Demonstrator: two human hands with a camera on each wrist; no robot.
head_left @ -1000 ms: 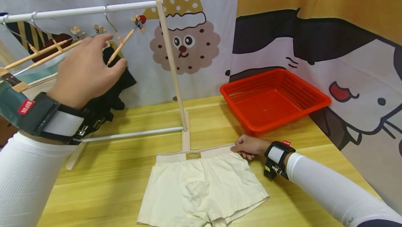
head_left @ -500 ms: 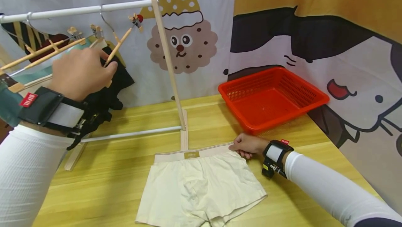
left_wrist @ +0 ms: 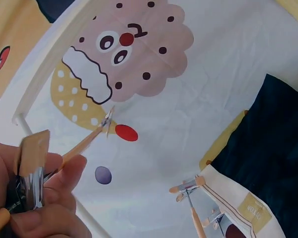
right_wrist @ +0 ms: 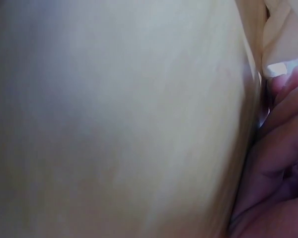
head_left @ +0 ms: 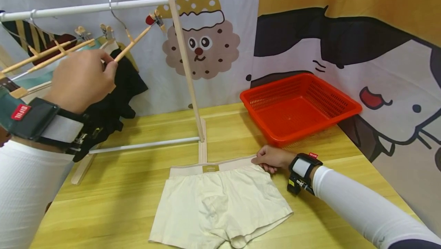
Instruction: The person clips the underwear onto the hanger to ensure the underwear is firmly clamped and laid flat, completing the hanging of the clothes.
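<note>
The left hand [head_left: 80, 80], upper left of the frame, has its fingers curled round a wooden clip hanger [head_left: 132, 44] that hangs by its wire hook from the white rail [head_left: 86, 9]; the wrist view shows finger and thumb closed on the bar and a metal clip. The right hand [head_left: 272, 159], lower right of centre, pinches the right end of the waistband of the cream boxer shorts [head_left: 220, 203], which lie flat on the yellow table [head_left: 138, 180], waistband towards the rack.

To my eye, the hanger wants lifting straight up until its hook clears the rail, held level so the red-tipped clip [head_left: 151, 19] at its far end doesn't snag the wooden upright [head_left: 184, 61] or the neighbouring hangers, where a black garment [head_left: 120, 88] hangs. The right hand would do well to keep the waistband taut and flat, ready for the clips.

At the right of the frame sits a red basket [head_left: 299, 105], before a cartoon-printed cloth.
</note>
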